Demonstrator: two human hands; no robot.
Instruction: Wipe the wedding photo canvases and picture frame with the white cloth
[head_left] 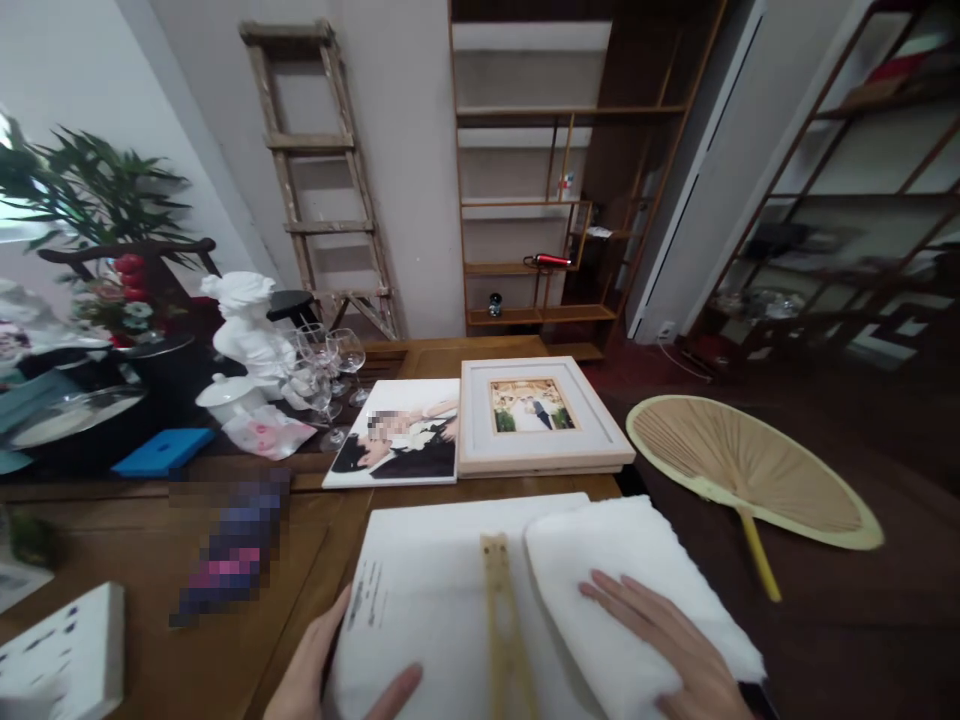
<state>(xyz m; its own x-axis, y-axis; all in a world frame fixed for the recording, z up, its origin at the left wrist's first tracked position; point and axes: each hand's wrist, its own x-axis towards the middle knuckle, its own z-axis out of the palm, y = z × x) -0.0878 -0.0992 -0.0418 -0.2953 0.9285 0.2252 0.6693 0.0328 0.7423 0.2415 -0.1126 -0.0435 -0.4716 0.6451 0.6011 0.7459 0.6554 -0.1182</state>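
Note:
A white panel (435, 580) with small dark print near its left edge lies at the front of the wooden table. A yellowish strip (495, 600) with two dark dots at its top runs down its middle. My left hand (330, 660) grips the panel's left edge, thumb on top and fingers down the side. Across the panel's right part is a folded white cloth (600, 560). On this cloth my right hand (660, 640) rests flat, fingers stretched out. Just beyond are a framed wedding photo (532, 405) and a printed couple picture (397, 435), side by side.
A round hand fan (750, 470) lies on the right. Back left stand several wine glasses (345, 355), a white bust (244, 325), a lidded white bowl (229, 395) and a blue box (165, 450). A speckled white block (67, 650) sits front left. Wooden shelves (536, 110) rise behind.

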